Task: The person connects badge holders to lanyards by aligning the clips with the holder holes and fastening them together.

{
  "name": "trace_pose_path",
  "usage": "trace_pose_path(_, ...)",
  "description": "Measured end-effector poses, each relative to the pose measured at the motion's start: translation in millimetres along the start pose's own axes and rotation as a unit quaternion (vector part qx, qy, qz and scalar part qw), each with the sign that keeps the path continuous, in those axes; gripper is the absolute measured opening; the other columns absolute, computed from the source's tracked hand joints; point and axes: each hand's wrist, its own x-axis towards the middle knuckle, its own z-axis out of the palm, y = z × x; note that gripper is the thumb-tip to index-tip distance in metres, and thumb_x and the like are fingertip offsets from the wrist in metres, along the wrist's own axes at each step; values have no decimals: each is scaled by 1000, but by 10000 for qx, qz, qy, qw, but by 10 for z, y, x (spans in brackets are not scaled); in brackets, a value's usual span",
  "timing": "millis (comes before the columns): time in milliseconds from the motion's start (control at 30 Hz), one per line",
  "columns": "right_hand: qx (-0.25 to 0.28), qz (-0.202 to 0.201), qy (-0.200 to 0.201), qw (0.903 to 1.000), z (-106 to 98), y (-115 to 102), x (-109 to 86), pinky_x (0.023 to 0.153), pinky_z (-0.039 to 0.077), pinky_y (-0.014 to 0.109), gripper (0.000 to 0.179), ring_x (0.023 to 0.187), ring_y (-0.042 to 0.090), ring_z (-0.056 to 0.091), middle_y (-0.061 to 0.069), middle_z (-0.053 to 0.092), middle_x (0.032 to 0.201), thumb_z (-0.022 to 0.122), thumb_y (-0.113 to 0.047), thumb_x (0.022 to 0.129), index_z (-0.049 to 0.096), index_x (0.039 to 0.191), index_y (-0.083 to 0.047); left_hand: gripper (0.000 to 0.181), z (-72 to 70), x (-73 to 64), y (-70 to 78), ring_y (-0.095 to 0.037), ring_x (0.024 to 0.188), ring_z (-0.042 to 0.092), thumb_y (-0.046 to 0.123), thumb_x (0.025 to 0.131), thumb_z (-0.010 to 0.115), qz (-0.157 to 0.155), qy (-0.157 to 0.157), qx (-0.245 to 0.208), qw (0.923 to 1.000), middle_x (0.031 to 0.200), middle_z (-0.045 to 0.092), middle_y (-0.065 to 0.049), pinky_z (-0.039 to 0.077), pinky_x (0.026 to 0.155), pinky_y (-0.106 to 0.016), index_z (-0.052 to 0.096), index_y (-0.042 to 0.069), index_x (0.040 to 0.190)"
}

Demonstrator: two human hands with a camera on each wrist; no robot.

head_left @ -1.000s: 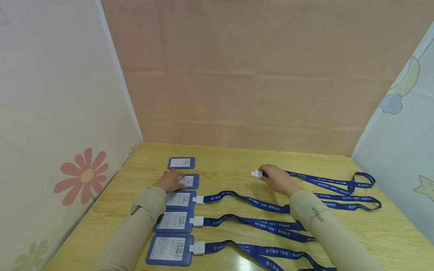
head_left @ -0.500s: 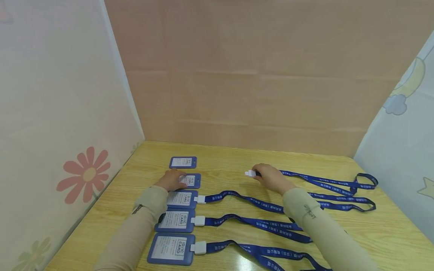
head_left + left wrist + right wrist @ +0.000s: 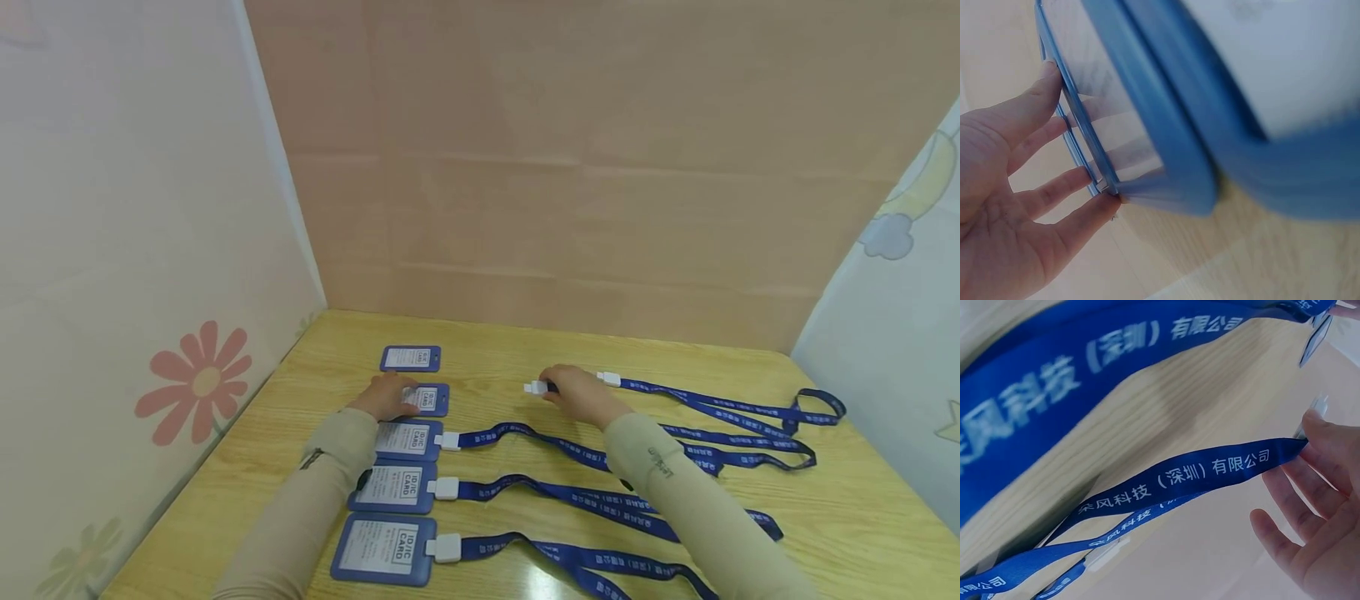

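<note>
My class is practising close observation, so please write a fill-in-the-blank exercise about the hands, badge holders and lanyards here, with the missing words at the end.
1. In the head view, ____ badge holders lie on the table.
2. Of these, ____ have lanyards clipped on.
3. Counting from the nearest, the badge holder touched by the left hand is number ____.
4. The clip pinched by the right hand is coloured ____.

Missing words: five; three; four; white.
</note>
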Motion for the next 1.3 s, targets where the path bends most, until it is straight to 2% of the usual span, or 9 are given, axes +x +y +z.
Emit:
trace_pose_path(467, -230, -190, 13, 9996, 70, -154, 148, 78, 53, 38, 24, 87, 22, 64, 10, 68, 101, 65, -15, 87, 65, 108, -4, 50, 23, 43, -14, -46, 130, 35, 25, 83, 69, -123, 22, -67, 9999, 139, 41, -25, 31, 103, -61, 55, 10, 129)
trace_pose_path(933, -258, -251, -110, 9993, 133, -261, 239, 81, 52, 39, 25, 91, 24, 64, 10, 68, 102, 65, -16, 87, 64, 109, -4, 51, 6, -2, 15, -47, 130, 34, 25, 83, 69, -226, 9, -144, 9996, 141, 40, -25, 31, 104, -61, 54, 9, 130)
trace_pose_path(1300, -95, -172, -286, 9994, 180, -382, 327, 83, 52, 39, 25, 94, 23, 64, 9, 68, 104, 65, -16, 87, 64, 110, -5, 49, -17, -36, 41, -46, 128, 37, 22, 83, 69, -153, 37, -109, 9998, 138, 43, -24, 34, 103, -58, 56, 8, 128)
